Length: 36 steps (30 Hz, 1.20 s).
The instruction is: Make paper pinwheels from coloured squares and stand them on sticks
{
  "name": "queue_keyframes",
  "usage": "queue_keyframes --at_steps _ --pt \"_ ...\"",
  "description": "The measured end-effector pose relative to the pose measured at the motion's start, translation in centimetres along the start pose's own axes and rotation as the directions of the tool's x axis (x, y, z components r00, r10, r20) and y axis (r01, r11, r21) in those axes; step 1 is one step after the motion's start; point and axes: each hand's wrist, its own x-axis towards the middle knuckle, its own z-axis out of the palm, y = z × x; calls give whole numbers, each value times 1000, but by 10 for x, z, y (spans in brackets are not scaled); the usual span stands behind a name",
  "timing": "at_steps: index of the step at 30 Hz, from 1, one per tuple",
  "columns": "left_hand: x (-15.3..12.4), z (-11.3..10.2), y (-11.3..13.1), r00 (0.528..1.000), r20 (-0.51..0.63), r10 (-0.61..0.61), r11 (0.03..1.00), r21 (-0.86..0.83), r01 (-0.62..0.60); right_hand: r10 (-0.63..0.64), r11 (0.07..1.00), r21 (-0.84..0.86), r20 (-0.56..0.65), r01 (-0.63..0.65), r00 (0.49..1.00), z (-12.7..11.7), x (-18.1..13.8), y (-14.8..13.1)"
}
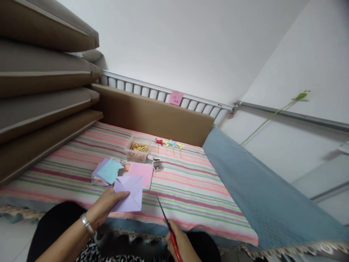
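Note:
My left hand (104, 206) grips a square of purple paper (134, 191) by its left side, thumb on top. Cut or crease lines run in from the paper's corners. To its right, my right hand (182, 243) is closed round red-handled scissors (174, 240), their dark blades together and pointing up and left, apart from the paper. Just beyond the purple square lies a stack of pink paper (143, 173). On the left rests a pile of mixed coloured squares, with a light blue sheet (110, 170) on top.
A clear plastic box (136, 157) holds many short wooden sticks. Next to it stands a small open box of metal bits (157, 165). Several small paper pinwheels (172, 143) on sticks lie behind, on the striped cloth (191, 203). Stacked cushions (46, 83) rise at left.

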Motion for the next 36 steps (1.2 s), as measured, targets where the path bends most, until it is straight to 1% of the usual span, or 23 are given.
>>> queue_keyframes --at_steps 2,4,8,12,14,15,16,18,20,22,23,25,27,28,29,31,34,36 --pt "0 2 2 1000 18 -8 1000 9 8 -85 996 9 -75 86 994 2 7 -2" --pt "-1 5 3 998 57 -31 999 43 29 -116 992 38 -111 120 987 2 16 -11" --pt "-2 10 1 978 169 -119 975 204 84 -157 975 134 -151 178 976 0 31 -50" --pt "5 14 -5 954 242 -176 939 332 89 -220 946 235 -43 224 975 6 47 -89" --pt "11 14 -3 939 285 -192 934 348 85 -224 953 216 26 214 974 12 59 -100" --pt "15 13 -1 932 303 -198 934 346 85 -224 958 192 40 212 974 15 65 -102" --pt "20 12 3 925 321 -202 938 337 88 -220 963 168 29 212 975 17 71 -103" --pt "32 8 10 917 350 -193 954 284 92 -205 963 169 -53 211 977 19 85 -104" --pt "48 5 16 921 354 -163 979 171 108 -176 941 260 -165 215 971 20 98 -103" --pt "67 3 17 931 340 -133 990 6 139 -149 887 390 -267 248 952 20 111 -102" --pt "77 3 15 934 337 -118 985 -77 152 -139 852 442 -323 279 936 21 117 -102" --pt "95 7 8 943 319 -94 967 -195 162 -110 793 500 -446 349 888 25 131 -101" --pt "110 12 -3 958 274 -89 951 -262 163 -85 764 502 -546 406 834 32 146 -98" --pt "115 15 -7 963 253 -93 944 -285 166 -79 763 490 -576 421 814 36 153 -96" --pt "119 17 -11 966 239 -99 940 -296 170 -82 767 477 -592 430 802 40 160 -94" --pt "125 18 -14 967 229 -110 943 -283 175 -102 776 453 -596 438 796 49 171 -93" --pt "131 13 -10 968 223 -116 957 -237 169 -117 799 425 -584 426 803 60 179 -95" --pt "134 6 -5 971 219 -94 958 -244 148 -116 818 413 -564 400 818 67 180 -99"
